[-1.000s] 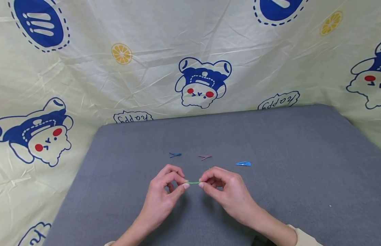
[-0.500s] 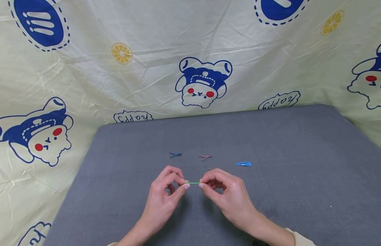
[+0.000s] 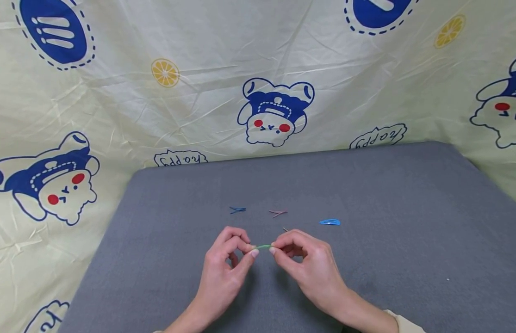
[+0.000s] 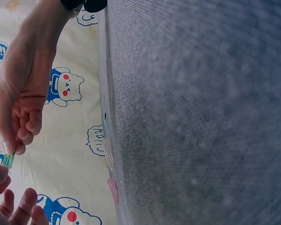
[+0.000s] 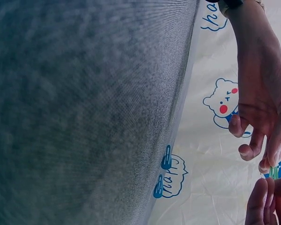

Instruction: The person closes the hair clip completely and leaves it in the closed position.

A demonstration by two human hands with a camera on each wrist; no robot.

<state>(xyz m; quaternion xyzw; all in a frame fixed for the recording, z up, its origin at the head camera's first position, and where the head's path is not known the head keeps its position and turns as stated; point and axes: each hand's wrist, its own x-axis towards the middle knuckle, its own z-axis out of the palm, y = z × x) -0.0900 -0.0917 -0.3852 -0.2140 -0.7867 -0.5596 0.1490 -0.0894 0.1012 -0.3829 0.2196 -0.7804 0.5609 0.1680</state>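
Note:
A slim green hair clip (image 3: 264, 246) spans the short gap between my two hands in the head view, bowed slightly upward. My left hand (image 3: 225, 268) pinches its left end between thumb and forefinger. The right end is pinched the same way by my right hand (image 3: 309, 266). Both fingertip pairs cover the ends of the clip. In the left wrist view the green hair clip (image 4: 8, 160) shows as narrow strips between the fingertips. From the right wrist it appears as green strips (image 5: 273, 172) too.
Behind the hands, a dark blue hair clip (image 3: 237, 210) and a pink one (image 3: 278, 213) lie spread in a V on the grey table (image 3: 170, 199). A bright blue snap clip (image 3: 330, 222) lies to the right. A thin dark tip (image 3: 285, 229) peeks out behind my right hand.
The green hair clip has gone from nearly straight to slightly arched. My left hand has shifted a little to the right, and both hands keep their pinch.

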